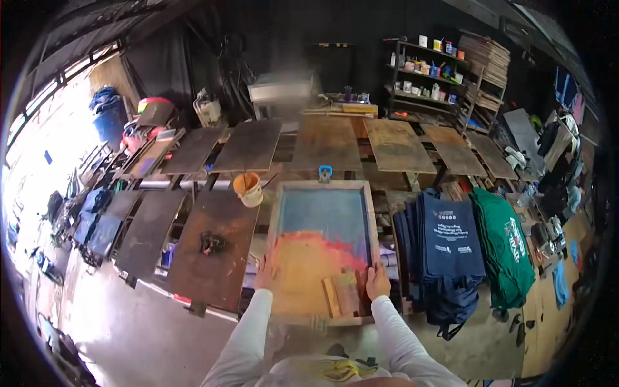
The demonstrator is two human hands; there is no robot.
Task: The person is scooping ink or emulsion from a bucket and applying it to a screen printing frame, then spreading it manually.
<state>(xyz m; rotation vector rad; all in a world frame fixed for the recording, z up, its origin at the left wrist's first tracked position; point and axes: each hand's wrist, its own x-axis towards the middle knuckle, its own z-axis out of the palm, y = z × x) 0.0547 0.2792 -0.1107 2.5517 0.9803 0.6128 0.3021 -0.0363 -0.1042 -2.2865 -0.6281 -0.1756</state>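
Note:
A wooden-framed printing screen (320,205) lies before me, its mesh blue at the top and smeared yellow and red below. My left hand (265,274) grips its left side; my right hand (378,282) grips the right side, both in white sleeves. A squeegee-like wooden block (334,295) rests inside the lower right corner. At the top edge is a clamp with a blue handle (325,173). A white bucket (248,197) with orange contents and a stick stands on the rusty board to the left (205,277), near a dark lump (213,242) I cannot make out.
Stacks of navy bags (445,229) and green bags (500,251) lie to the right. More dark boards (246,145) line both rows. Shelves of paint containers (425,90) stand at the back right. A blue barrel with cloth (109,126) stands at the bright left side.

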